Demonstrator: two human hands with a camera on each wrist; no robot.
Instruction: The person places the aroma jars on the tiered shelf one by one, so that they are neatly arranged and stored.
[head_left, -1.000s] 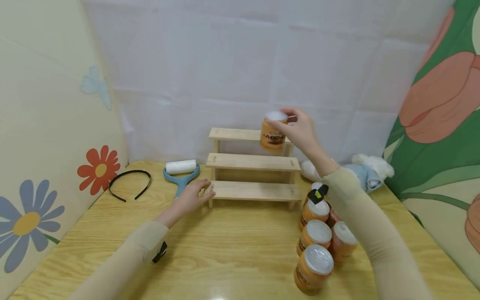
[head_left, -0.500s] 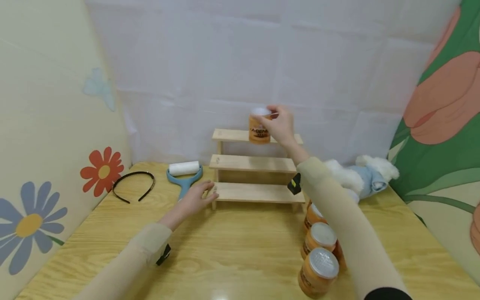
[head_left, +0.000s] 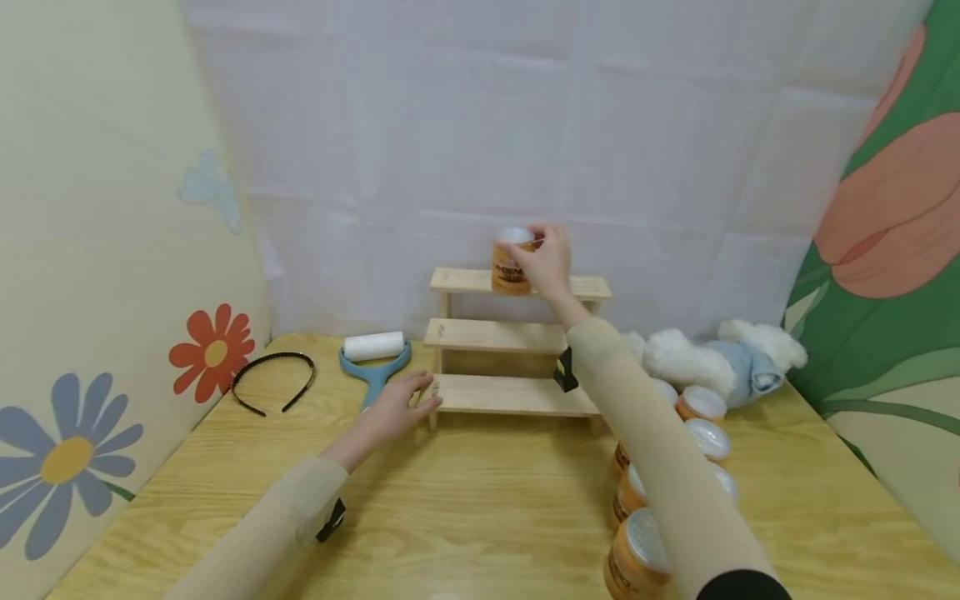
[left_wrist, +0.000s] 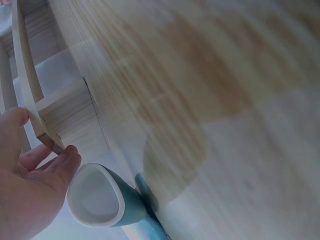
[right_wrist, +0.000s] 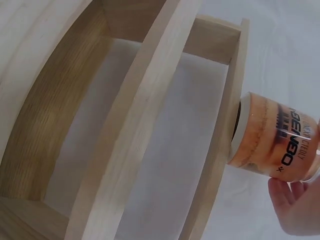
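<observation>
A wooden three-step shelf (head_left: 517, 393) stands against the white backdrop. My right hand (head_left: 549, 265) holds an orange can (head_left: 510, 271) with a silvery-white lid by its upper part, thumb and fingers on either side. In the right wrist view the can's (right_wrist: 275, 137) base is at the top board (right_wrist: 220, 145); whether its full weight rests there I cannot tell. At the lowest board's left end, my left hand (head_left: 397, 407) grips the corner, with thumb and fingers on opposite sides of the board (left_wrist: 42, 120) in the left wrist view.
Several more orange cans (head_left: 633, 558) stand at the right, partly behind my right forearm. A white plush toy (head_left: 738, 362) in blue lies behind them. On the left are a blue-handled lint roller (head_left: 375, 354), close to my left hand, and a black headband (head_left: 273, 362).
My right hand has carried the can leftward, then lowered it to the top board. My left hand has stayed at the shelf corner. The view has shifted slightly.
</observation>
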